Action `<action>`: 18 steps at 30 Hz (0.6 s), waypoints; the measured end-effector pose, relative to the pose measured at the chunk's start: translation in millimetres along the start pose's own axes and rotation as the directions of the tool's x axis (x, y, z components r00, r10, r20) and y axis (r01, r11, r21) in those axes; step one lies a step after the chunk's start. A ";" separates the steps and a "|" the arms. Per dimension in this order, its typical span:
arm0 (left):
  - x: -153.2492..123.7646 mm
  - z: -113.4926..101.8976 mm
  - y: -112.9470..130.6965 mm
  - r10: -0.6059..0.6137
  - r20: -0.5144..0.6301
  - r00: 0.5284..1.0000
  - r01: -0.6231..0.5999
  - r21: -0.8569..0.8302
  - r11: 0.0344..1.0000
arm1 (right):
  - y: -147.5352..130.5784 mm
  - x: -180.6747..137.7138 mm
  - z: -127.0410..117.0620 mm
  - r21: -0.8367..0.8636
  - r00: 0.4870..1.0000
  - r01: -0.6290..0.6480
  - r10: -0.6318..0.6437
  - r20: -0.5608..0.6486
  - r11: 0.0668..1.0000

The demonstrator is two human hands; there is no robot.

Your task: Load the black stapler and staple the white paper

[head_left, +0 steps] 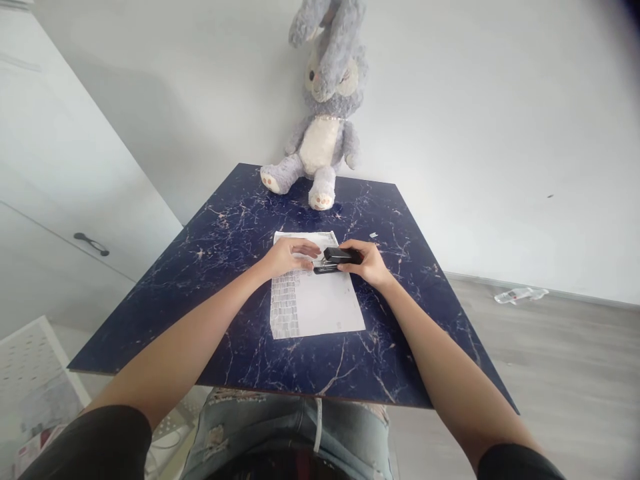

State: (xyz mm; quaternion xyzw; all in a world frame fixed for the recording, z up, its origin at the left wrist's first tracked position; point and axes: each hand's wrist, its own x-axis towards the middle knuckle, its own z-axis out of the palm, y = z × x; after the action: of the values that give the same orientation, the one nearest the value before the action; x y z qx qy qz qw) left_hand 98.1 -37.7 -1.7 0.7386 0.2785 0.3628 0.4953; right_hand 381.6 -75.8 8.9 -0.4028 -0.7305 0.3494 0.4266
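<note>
A: Stapler point(341, 256) clamped under right hand point(367, 262), fingers closed over it, on the upper part of the paper sheet point(315, 300).
B: Left hand point(289, 256)?
A: Flat, fingers together, pressing paper just beside stapler. Dark marbled table point(240, 220); plush rabbit point(324, 127) against white wall point(475, 133).

You are looking down at a dark blue, white-veined marble-patterned square table point(240, 220). A white printed paper sheet point(320, 307) is lying at its centre, a grey plush rabbit point(325, 133) is sitting at the far edge, and a tiny white scrap point(373, 235) is lying nearby.
</note>
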 end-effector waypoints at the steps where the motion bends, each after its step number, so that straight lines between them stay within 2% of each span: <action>1: -0.4 1.5 0.9 0.002 0.010 1.000 -0.002 0.006 1.000 | -1.6 -0.4 2.9 -0.001 1.000 0.012 -0.012 0.014 1.000; 6: -2.3 9.4 7.4 0.031 0.031 0.999 -0.035 0.139 0.990 | -6.4 -1.5 12.5 -0.085 0.992 0.110 -0.104 0.078 0.990; 11: -3.6 5.3 7.6 0.025 0.012 1.000 -0.027 0.210 0.977 | -14.8 -1.5 23.4 -0.176 0.978 0.206 -0.199 0.058 0.963; 15: -1.8 0.2 4.9 0.013 0.094 0.995 -0.036 0.247 0.968 | -22.0 -3.5 25.0 -0.194 0.966 0.253 -0.237 0.103 0.948; 16: -1.4 -0.2 4.4 0.016 0.093 0.995 -0.040 0.254 0.966 | -21.6 -3.9 22.7 -0.200 0.974 0.225 -0.215 0.074 0.954; 18: -1.1 0.3 3.8 0.034 0.072 0.997 -0.054 0.300 0.953 | -17.0 -3.8 14.4 -0.225 0.987 0.123 -0.143 -0.073 0.967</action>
State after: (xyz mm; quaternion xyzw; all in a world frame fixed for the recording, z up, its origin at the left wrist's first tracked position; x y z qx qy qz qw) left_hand 97.9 -40.0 1.5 0.8230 0.2977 0.3024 0.3776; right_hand 364.8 -88.9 16.4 -0.4127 -0.7704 0.2189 0.4339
